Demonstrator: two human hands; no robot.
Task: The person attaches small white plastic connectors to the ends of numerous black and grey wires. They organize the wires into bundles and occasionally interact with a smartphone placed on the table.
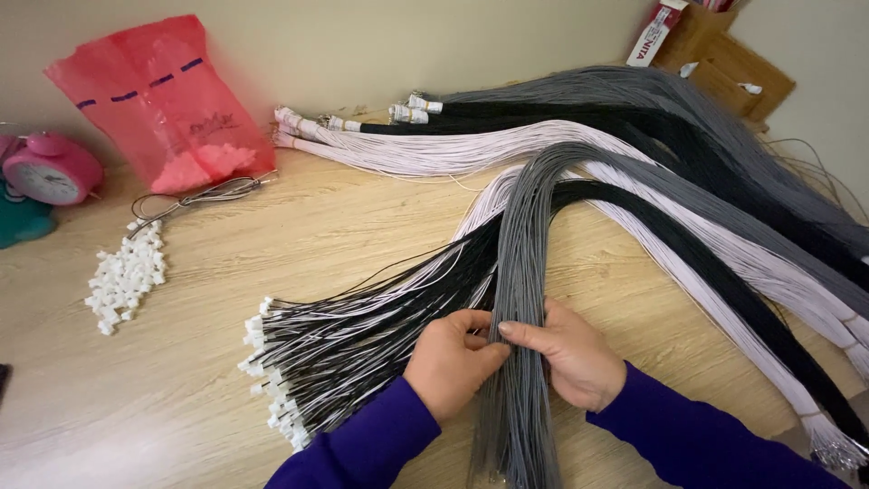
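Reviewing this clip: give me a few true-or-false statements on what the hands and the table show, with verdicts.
1. Both hands, left hand and right hand, pinch the long grey wire bundle. True.
2. The pink round alarm clock stands at the right edge. False: it stands far left.
3. Small white plastic connectors lie loose in a pile on the pale wooden table. True.
4. The translucent red plastic bag lies flat under the wires. False: it leans against the wall, apart from them.

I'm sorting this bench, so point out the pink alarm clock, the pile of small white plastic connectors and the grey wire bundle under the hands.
pink alarm clock (pixel 50 172), head view, on its dial.
pile of small white plastic connectors (pixel 125 276), head view, pile's middle.
grey wire bundle (pixel 525 244), head view, strands above the hands.
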